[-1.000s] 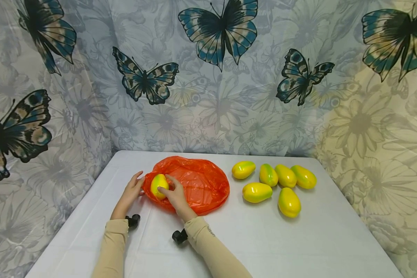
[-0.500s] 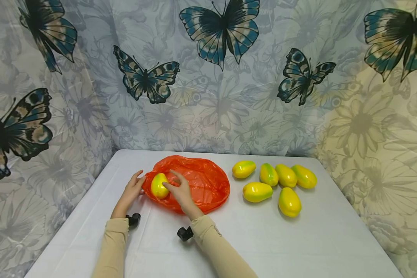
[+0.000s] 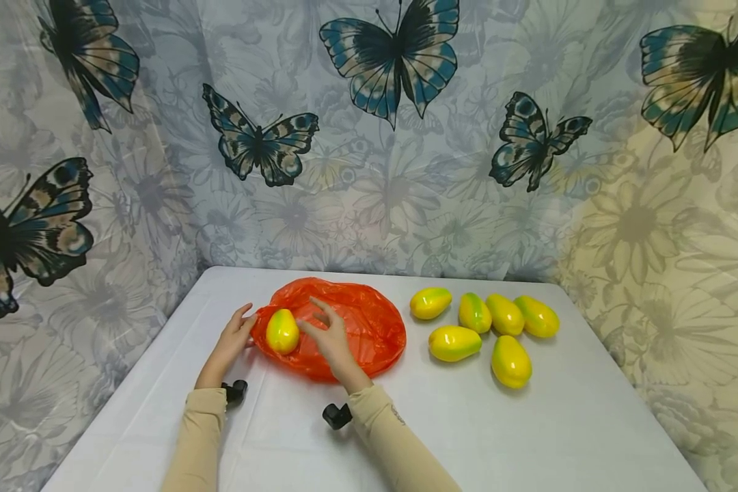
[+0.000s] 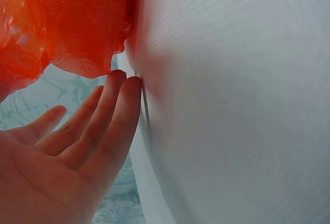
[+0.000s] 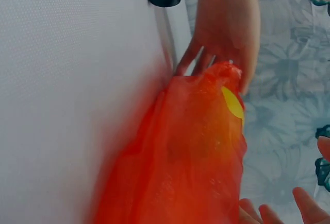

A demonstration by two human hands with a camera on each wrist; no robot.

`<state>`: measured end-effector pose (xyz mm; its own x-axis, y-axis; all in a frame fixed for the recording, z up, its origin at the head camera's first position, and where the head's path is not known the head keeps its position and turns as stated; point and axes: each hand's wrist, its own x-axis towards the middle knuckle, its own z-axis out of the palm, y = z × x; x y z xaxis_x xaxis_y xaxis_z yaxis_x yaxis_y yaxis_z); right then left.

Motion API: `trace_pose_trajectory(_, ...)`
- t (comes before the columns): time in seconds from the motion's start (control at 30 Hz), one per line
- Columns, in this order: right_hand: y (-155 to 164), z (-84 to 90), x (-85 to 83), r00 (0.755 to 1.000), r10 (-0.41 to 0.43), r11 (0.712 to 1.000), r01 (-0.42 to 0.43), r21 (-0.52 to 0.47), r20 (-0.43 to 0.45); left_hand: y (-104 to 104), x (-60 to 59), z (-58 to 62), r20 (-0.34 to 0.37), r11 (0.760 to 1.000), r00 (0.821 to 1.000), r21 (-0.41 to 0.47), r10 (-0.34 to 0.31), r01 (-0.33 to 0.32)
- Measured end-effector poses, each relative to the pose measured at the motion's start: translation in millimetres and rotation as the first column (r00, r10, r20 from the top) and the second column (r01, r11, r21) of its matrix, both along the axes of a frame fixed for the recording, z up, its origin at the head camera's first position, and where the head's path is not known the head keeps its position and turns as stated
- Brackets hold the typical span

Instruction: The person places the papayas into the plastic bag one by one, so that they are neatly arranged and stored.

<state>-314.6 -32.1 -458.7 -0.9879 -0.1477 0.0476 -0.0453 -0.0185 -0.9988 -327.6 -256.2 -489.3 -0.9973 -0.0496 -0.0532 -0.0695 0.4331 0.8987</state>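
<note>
The orange plastic bag (image 3: 344,331) lies flattened on the white tabletop (image 3: 529,437), toward its far left part, with one yellow-green mango (image 3: 282,331) sitting at its left end, at what seems to be the mouth of the bag. The left hand (image 3: 234,339) lies beside the left edge of the bag, its fingers straight and close together, the fingertips (image 4: 126,82) touching the plastic rim; it grips nothing. The right hand (image 3: 331,336) hovers over the middle of the bag just right of the mango, fingers spread and relaxed, holding nothing; whether its fingertips touch the plastic cannot be told from the head view. In the right wrist view the bag (image 5: 180,152) fills most of the frame and a sliver of the mango (image 5: 233,103) shows yellow at its far end, close to the left hand (image 5: 227,23). Six more mangoes (image 3: 476,328) lie in a loose group on the tabletop to the right of the bag, nearer the far right corner, some of them touching one another, well apart from both hands. A curtain printed with butterflies (image 3: 393,61) hangs behind the far edge and along both sides of the tabletop.
</note>
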Motion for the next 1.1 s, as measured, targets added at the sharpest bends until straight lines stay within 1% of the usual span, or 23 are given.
trace_pose_trajectory(0.23,12.6,7.1,1.4,0.999,-0.041,0.999,0.042,0.024,-0.035,-0.5,-0.5,-2.0,0.001,1.0,1.0,0.0,0.0,0.0)
trace_pose_trajectory(0.33,19.4,8.8,0.6,0.999,-0.044,0.999,0.045,0.021,-0.028,-0.6,-1.0,-3.3,0.001,1.0,1.0,-0.008,0.002,-0.002)
trace_pose_trajectory(0.53,32.4,14.7,-1.3,0.998,-0.046,0.999,0.045,-0.007,-0.035,-0.6,-0.6,-2.1,-0.004,1.0,1.0,-0.011,0.0,0.0)
trace_pose_trajectory(0.67,40.2,19.6,-3.7,0.999,-0.037,0.998,0.035,-0.042,-0.032,-1.1,0.3,-0.7,0.004,1.0,1.0,-0.013,0.0,0.0)
trace_pose_trajectory(0.77,47.5,28.7,-0.3,1.0,-0.021,0.999,0.02,-0.05,-0.017,-1.3,1.5,-0.1,0.022,1.0,1.0,-0.017,0.002,-0.002)
trace_pose_trajectory(0.83,52.3,39.6,6.8,1.0,-0.016,0.999,0.015,-0.04,-0.014,-1.3,2.1,0.5,0.027,1.0,1.0,-0.017,-0.001,0.002)
trace_pose_trajectory(0.9,56.8,45.2,9.1,1.0,-0.012,1.0,0.012,-0.025,-0.019,-1.2,2.2,0.7,0.024,1.0,1.0,-0.011,-0.004,0.005)
trace_pose_trajectory(0.97,60.0,43.9,7.3,1.0,-0.015,1.0,0.014,-0.021,-0.027,-1.3,1.8,0.7,0.014,1.0,1.0,-0.008,-0.008,0.008)
trace_pose_trajectory(1.1,65.6,28.3,-5.2,0.998,-0.04,0.999,0.039,-0.019,-0.041,-1.3,0.8,0.1,0.002,1.0,1.0,-0.012,-0.01,0.01)
